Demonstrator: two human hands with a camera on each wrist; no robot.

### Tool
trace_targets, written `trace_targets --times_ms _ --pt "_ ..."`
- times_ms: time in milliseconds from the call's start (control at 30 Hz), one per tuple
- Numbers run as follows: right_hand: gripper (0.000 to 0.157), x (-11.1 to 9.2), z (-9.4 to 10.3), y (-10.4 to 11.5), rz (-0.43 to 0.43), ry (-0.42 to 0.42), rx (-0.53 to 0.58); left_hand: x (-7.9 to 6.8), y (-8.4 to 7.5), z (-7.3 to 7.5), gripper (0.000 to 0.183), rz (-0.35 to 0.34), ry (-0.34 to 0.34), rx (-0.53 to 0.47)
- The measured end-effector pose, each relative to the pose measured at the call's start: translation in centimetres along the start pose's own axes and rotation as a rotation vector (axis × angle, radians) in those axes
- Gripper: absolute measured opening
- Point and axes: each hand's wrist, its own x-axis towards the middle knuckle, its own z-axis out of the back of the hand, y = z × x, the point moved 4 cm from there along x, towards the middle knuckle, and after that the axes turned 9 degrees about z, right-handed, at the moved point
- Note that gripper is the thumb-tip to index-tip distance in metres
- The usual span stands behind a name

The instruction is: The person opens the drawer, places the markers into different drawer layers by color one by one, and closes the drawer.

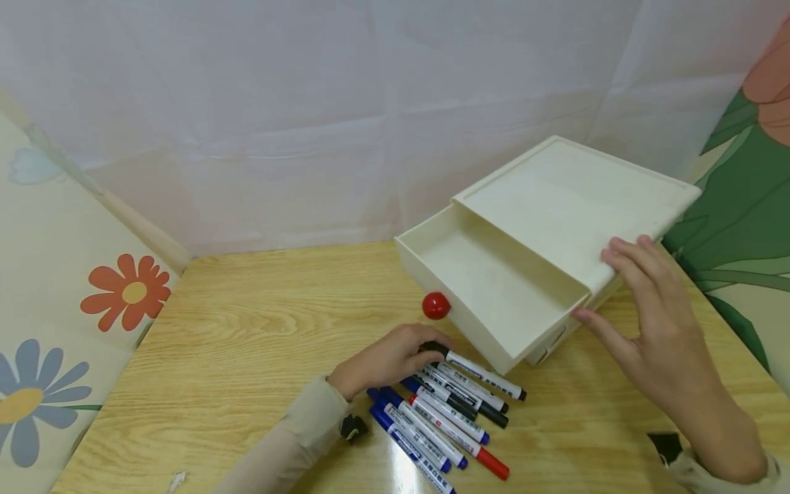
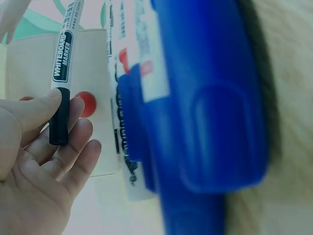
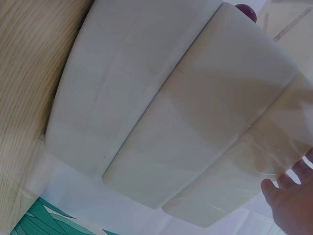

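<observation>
My left hand (image 1: 395,357) pinches the black cap end of a whiteboard marker (image 2: 62,58) between thumb and fingers. This marker is at the far end of a row of several markers with black, blue and red caps, among them a red one (image 1: 453,432). Beyond it stands a cream drawer box (image 1: 574,199). Its top drawer (image 1: 481,274) is pulled out, with a bare floor inside and a red ball-shaped knob (image 1: 435,305) on the front. My right hand (image 1: 663,336) rests on the box's near top edge, fingers extended; the right wrist view shows the box's side.
The wood-grain table (image 1: 259,329) extends to the left of the markers. A pale cloth (image 1: 278,137) hangs behind the table, and flower-patterned panels (image 1: 37,274) flank it. A small white scrap (image 1: 176,481) lies near the front left.
</observation>
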Motion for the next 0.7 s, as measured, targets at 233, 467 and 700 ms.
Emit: trace_targets --times_ms 233,467,700 --pt "0.086 0.0 0.0 0.1 0.008 -0.008 0.009 -1.1 -0.6 0.6 0.029 0.003 -0.03 0.012" --pt "0.085 0.0 0.0 0.0 0.012 -0.014 0.019 -2.3 -1.2 1.4 0.029 0.027 -0.048 -0.003" --pt "0.085 0.1 0.0 0.0 0.013 -0.022 0.016 -3.5 -1.6 2.5 0.028 0.018 -0.084 -0.021"
